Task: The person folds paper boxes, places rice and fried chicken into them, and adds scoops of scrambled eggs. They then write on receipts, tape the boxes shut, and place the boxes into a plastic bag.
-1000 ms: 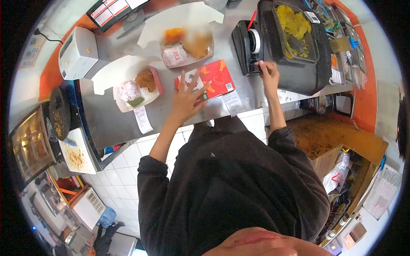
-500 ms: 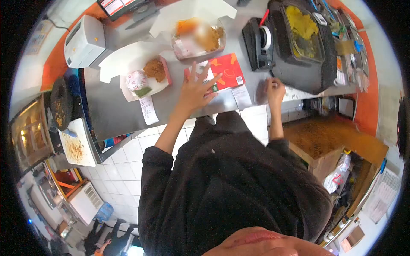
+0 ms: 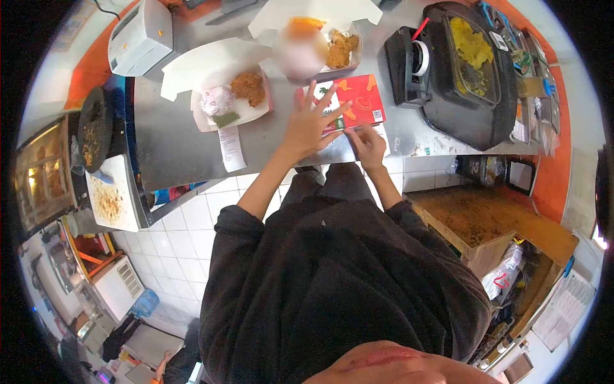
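My left hand (image 3: 310, 125) lies with fingers spread on a closed red box (image 3: 363, 101) with printed pictures. At the box's front edge, my right hand (image 3: 369, 146) has its fingers pinched together; what they hold is too small to tell. Part of a white paper slip (image 3: 380, 130) shows beside the right hand, under the box edge. Left of the hands stands an open box (image 3: 263, 118) with fried chicken (image 3: 248, 88), a wrapped white bundle (image 3: 217, 101) and something green. Behind, another open box (image 3: 359, 56) holds chicken; a blurred patch covers part of it.
A receipt (image 3: 231, 148) hangs toward the table's front edge. A black tape dispenser (image 3: 406, 70) stands right of the red box, beside a black bag (image 3: 448, 118) bearing a container of yellow food (image 3: 473, 54). A white machine (image 3: 141, 40) is at back left. A person's arm (image 3: 163, 366) shows lower left.
My right hand has moved left from beside the tape dispenser to the red box's front edge. My left hand remains spread on the box. The whole view has shifted slightly.
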Demonstrator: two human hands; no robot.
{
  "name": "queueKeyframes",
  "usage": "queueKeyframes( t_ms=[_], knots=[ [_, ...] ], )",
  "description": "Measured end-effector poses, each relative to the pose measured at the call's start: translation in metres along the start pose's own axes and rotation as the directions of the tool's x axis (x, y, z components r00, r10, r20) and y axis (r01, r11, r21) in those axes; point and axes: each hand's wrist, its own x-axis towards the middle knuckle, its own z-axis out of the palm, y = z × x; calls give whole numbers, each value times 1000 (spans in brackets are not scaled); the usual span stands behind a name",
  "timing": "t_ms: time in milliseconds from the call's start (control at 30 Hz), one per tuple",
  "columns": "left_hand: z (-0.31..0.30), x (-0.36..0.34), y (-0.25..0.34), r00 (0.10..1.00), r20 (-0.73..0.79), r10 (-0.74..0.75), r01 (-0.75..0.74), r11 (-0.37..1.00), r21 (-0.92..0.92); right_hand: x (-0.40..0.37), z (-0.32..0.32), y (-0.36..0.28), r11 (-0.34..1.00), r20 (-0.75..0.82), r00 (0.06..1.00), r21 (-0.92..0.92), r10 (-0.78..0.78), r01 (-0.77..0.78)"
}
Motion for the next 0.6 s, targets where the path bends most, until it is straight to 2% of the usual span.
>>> queueKeyframes(
  t_ms=[33, 67, 133, 167, 200, 267, 300, 333, 367, 400, 433, 467, 500, 533, 567, 600],
  knots=[
    [0, 0, 0, 1000, 8, -2, 2, 1000, -1, 17, -3, -2, 920, -22, 924, -101, -382, 378],
    [-1, -1, 0, 1000, 18, -5, 5, 1000, -3, 19, -6, -2, 921, -20, 924, -101, -381, 377],
    [0, -2, -3, 1000, 14, 11, -11, 1000, 8, 19, -14, -2, 938, 209, 936, -142, -284, 317],
    [0, -1, -4, 999, 6, 31, -31, 999, 22, 15, -17, -6, 940, 332, 939, -282, -95, 195],
    [-1, -1, -3, 999, 4, 34, -34, 999, 25, 13, -21, -11, 939, 329, 939, -281, -98, 197],
    [-8, 2, -1, 996, 83, -46, 43, 998, 38, 35, -33, -42, 968, 458, 861, -211, 222, -137],
    [-11, 5, -1, 996, 70, -48, 44, 998, 48, 56, -39, -47, 990, 367, 925, -57, -99, 129],
    [-15, 6, 0, 995, 55, -81, 79, 996, 42, 73, -46, -30, 950, 434, 893, -211, -119, 229],
    [-19, 6, 1, 992, 43, -117, 115, 993, 34, 94, -45, -28, 994, 318, 947, -105, 40, -6],
    [-23, 8, 2, 991, 41, -124, 122, 992, 40, 124, -48, -34, 987, 198, 977, -150, 79, -49],
    [-29, 12, 2, 982, -32, -185, 184, 983, -29, 155, -47, -35, 978, 75, 992, -188, 105, -90],
    [-33, 17, 1, 963, -102, -248, 238, 966, -99, 180, -37, -20, 955, -25, 1000, -296, -15, 7],
    [-20, 19, -7, 913, -200, -355, 329, 932, -154, 195, -26, -12, 941, 20, 998, -337, 54, -44],
    [-18, 27, -12, 910, -203, -362, 337, 930, -148, 205, -16, -6, 920, 61, 990, -381, 127, -95],
    [-17, 36, -14, 851, -268, -452, 431, 892, -135, 209, -10, 6, 922, 67, 990, -375, 125, -91],
    [-15, 44, -15, 779, -335, -530, 519, 845, -130, 211, -4, 18, 878, 194, 961, -471, 195, -83]
  ],
)
